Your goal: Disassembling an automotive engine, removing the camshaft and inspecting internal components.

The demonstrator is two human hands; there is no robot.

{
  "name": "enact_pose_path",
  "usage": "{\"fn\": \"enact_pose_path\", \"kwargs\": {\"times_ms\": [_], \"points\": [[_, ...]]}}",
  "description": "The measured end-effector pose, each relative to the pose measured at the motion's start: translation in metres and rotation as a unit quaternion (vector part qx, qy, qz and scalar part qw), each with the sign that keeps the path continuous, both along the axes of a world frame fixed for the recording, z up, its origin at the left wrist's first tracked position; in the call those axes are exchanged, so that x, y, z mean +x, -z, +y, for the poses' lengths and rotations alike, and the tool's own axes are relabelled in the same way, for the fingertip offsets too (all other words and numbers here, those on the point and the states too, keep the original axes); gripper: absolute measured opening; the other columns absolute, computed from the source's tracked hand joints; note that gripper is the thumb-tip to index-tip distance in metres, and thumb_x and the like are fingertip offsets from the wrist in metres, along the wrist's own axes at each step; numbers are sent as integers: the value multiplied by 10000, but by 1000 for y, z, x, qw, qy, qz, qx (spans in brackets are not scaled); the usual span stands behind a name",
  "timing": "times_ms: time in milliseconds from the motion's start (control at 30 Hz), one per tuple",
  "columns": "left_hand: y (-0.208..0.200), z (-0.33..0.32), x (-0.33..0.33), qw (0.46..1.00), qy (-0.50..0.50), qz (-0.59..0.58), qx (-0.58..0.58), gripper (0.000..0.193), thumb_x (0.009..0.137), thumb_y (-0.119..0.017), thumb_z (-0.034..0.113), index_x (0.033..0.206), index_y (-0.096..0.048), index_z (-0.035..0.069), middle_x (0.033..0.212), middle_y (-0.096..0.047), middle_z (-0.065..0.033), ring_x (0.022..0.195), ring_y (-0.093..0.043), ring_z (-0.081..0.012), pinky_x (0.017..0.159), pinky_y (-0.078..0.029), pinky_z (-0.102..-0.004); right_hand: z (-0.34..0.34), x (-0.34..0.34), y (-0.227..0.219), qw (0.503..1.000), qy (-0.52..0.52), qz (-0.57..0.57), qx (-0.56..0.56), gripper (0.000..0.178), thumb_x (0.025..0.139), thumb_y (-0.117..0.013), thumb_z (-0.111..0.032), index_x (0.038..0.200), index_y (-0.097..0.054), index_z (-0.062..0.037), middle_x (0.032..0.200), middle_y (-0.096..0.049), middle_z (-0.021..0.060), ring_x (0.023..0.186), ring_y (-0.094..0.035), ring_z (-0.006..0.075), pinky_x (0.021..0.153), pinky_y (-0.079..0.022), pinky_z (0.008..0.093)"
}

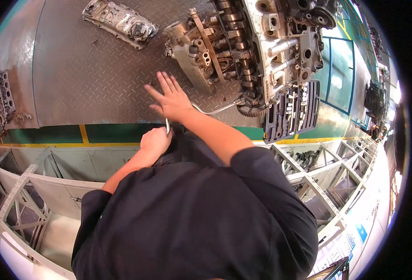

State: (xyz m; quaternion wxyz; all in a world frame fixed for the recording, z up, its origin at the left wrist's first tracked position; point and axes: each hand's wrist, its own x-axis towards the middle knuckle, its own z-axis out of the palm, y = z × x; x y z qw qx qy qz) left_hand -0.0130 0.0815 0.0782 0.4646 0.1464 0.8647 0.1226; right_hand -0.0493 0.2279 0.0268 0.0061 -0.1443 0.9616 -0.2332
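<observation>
My left hand [155,141] is closed around one end of a bent steel speed handle [217,110]. Its bar passes behind my right wrist, which hides part of it, and its far end meets the lower end of a large engine block [273,51]. A shaft with metal lobes [236,32] runs along the block's left side, above a dark toothed wheel [252,111]. My right hand [172,100] is open, fingers spread, palm down over the bar and just above my left hand. Whether the right palm touches the bar is hidden.
A greasy engine part [192,56] stands left of the block. A dirty metal cover [121,23] lies on the patterned metal floor plate [75,79]. An open socket set case [292,112] is at right, a cylinder head [3,95] far left. White metal racks [318,186] flank me.
</observation>
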Motion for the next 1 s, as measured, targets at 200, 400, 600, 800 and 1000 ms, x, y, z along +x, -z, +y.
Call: {"fn": "enact_pose_path", "kwargs": {"times_ms": [200, 400, 600, 800, 1000], "points": [[4, -7, 2, 1000, -17, 22, 9, 337, 909, -527, 365, 884, -692, 73, 788, -672, -198, 775, -660, -380, 700, -521, -495, -14, 4, 2, 994, -10, -98, -52, 531, 913, -547, -394, 1284, -488, -18, 1355, -468, 183, 1308, -397, 336, 1114, -288, 447], [1, -8, -11, 999, -18, 34, 11, 315, 872, -555, 363, 858, -694, 81, 816, -681, -172, 806, -663, -357, 730, -526, -467, 14, 63, -53, 909, 184, -317, -198, 337, 882, -625, -289, 1023, -583, 15, 962, -622, 156, 891, -610, 345, 799, -496, 410], [48, -20, -16, 969, 30, -238, 51, 334, 802, -591, 297, 898, -689, -8, 772, -665, -193, 698, -652, -291, 661, -495, -414, 47, 130, 4, 523, 486, -269, -646, 714, 819, -728, -117, 1382, -322, 49, 1330, -472, 156, 1253, -445, 256, 1062, -346, 360], [42, -4, -49, 939, 18, -342, 30, 307, 725, -651, 308, 703, -626, 3, 572, -548, -50, 501, -497, -158, 465, -383, -336, 63, 124, 31, 553, 351, -500, -566, 309, 855, -658, -63, 1146, -589, 14, 1137, -616, 118, 1015, -602, 232, 934, -475, 341], [52, -11, -57, 991, 78, 107, 28, 222, 707, -657, 209, 882, -668, 74, 818, -669, -196, 817, -646, -399, 707, -515, -487, 43, 113, -50, 317, 354, -384, -791, 137, 892, -615, -54, 1019, -571, -33, 1086, -628, 132, 999, -611, 249, 918, -484, 389]]}}
